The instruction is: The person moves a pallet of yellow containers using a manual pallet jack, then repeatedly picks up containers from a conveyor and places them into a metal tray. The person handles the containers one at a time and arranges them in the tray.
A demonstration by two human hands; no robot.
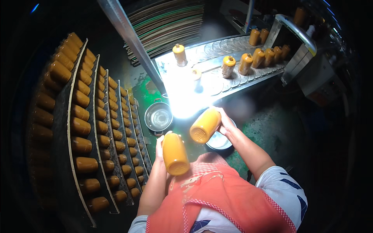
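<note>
Head camera, and from where I stand I see two amber bottles held up before the belt, one in each hand. The left bottle (176, 155) is tilted, base toward the person, on the near side of the belt (233, 44) and farther from it than the other. The left hand (159, 149) is gripping it, wrapped round its side. The right bottle (204, 126) is just short of the belt's near edge, its marked base turned down and leftward; the right hand (224, 123) is closed round its other end. The two bottles are apart.

On the belt more bottles stand upright: a row (246, 64) along its near side, two (254, 37) at its far right, and a lone one (179, 55) by its left end. Another (196, 79) is half lost in the glare there.

Near the belt's left corner a pan (158, 117) with reddish handles sits on the green-stained floor (252, 149); on the belt's near side, partly behind the right bottle, is a pale basin (220, 141). Left of the belt, shelves (101, 161) carry rows of like bottles. Behind it lies a stack of boards (167, 25), a metal post (136, 48) rises at its left end, and a metal frame (297, 31) spans its right. Nearest me, before the belt, is the person's coral apron (229, 194).
</note>
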